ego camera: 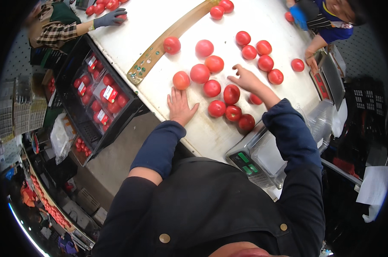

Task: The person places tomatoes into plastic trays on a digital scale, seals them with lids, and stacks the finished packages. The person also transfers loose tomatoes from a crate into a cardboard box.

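Several red tomatoes [199, 73] lie loose on the white tabletop [213, 141] before me. My left hand [181, 104] rests flat near the table's left edge, fingers spread, its fingertips at the lower side of an orange-red tomato [181, 80]. Over the middle of the table is my right hand [245, 78], empty, with the index finger and thumb apart. Just below it sits a dark red tomato [231, 94]; a brighter tomato [266, 63] lies to its upper right. My right forearm partly covers another tomato [255, 99].
A digital scale [245, 163] and clear plastic trays [321, 119] stand by my right arm. A black crate [94, 135] with labelled tomato packs is at left. A cardboard strip [174, 32] crosses the table. A co-worker's gloved hand [110, 18] holds a tomato; another person's hand [311, 59] touches a second scale [321, 85].
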`<state>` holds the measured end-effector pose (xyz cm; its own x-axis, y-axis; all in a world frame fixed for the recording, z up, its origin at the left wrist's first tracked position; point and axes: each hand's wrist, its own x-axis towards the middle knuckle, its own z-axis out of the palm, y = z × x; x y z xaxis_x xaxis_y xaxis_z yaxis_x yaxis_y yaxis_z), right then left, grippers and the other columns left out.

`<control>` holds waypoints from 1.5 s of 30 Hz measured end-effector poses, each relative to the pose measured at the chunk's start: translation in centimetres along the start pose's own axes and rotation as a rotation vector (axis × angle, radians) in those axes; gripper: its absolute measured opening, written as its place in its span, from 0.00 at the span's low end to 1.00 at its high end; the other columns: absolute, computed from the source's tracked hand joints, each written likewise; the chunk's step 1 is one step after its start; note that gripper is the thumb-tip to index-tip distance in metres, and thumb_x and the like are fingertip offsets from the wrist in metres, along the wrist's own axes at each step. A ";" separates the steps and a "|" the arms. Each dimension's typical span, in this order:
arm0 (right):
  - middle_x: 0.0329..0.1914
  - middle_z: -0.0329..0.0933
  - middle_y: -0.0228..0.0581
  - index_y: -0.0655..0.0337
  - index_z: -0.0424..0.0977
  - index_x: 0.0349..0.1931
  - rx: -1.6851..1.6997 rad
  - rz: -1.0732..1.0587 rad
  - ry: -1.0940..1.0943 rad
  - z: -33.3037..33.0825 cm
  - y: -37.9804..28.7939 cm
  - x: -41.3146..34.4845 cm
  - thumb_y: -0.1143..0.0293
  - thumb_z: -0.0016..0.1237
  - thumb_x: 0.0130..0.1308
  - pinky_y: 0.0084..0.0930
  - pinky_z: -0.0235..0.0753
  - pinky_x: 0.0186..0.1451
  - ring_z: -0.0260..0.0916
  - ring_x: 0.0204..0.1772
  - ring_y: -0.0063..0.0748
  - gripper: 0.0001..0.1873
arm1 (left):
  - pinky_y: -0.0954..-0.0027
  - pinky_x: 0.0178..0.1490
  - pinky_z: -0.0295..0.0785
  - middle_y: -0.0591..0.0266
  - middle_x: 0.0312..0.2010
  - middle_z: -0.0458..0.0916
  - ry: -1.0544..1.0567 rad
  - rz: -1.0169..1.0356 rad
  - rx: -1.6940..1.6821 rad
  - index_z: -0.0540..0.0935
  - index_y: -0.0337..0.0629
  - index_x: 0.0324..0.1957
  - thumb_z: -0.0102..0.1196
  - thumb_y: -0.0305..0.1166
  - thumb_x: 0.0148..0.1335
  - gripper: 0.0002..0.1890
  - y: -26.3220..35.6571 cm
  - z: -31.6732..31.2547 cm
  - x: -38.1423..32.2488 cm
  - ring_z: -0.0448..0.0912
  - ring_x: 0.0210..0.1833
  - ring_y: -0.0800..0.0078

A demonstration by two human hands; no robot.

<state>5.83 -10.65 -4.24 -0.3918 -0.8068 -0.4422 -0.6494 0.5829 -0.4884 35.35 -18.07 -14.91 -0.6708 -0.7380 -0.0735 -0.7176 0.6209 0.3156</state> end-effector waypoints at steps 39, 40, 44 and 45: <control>0.37 0.81 0.63 0.67 0.62 0.46 -0.574 -0.250 -0.372 26.5 -10.0 -14.3 0.47 0.58 0.63 0.52 0.79 0.47 0.80 0.44 0.65 0.31 | 0.55 0.52 0.74 0.51 0.44 0.77 0.566 -0.067 -0.829 0.81 0.43 0.43 0.59 0.36 0.60 0.11 -7.6 -2.4 -11.1 0.77 0.50 0.51; 0.37 0.81 0.64 0.68 0.62 0.47 -0.642 -0.271 -0.313 27.2 -10.1 -14.8 0.49 0.58 0.64 0.52 0.79 0.47 0.80 0.43 0.66 0.31 | 0.53 0.50 0.73 0.53 0.41 0.77 0.593 -0.168 -0.810 0.82 0.43 0.42 0.59 0.34 0.59 0.10 -9.1 -3.4 -15.4 0.78 0.47 0.51; 0.37 0.81 0.66 0.71 0.62 0.46 -0.733 -0.339 -0.152 28.8 -10.1 -15.6 0.52 0.56 0.65 0.52 0.80 0.48 0.81 0.42 0.66 0.29 | 0.53 0.54 0.74 0.49 0.44 0.80 0.445 -0.594 -0.685 0.82 0.41 0.45 0.55 0.37 0.61 0.14 -14.6 -2.3 -38.7 0.77 0.51 0.48; 0.38 0.81 0.67 0.72 0.62 0.46 -0.722 -0.347 -0.144 28.8 -10.3 -15.6 0.51 0.55 0.65 0.51 0.80 0.48 0.81 0.42 0.67 0.29 | 0.52 0.55 0.74 0.48 0.46 0.80 0.413 -0.756 -0.650 0.82 0.40 0.45 0.53 0.36 0.61 0.14 -15.4 0.4 -45.1 0.77 0.52 0.47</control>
<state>37.40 -1.29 -14.03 -0.0349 -0.8815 -0.4708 -0.9979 0.0566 -0.0319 76.56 5.73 -16.83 0.1066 -0.9791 -0.1735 -0.6010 -0.2024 0.7732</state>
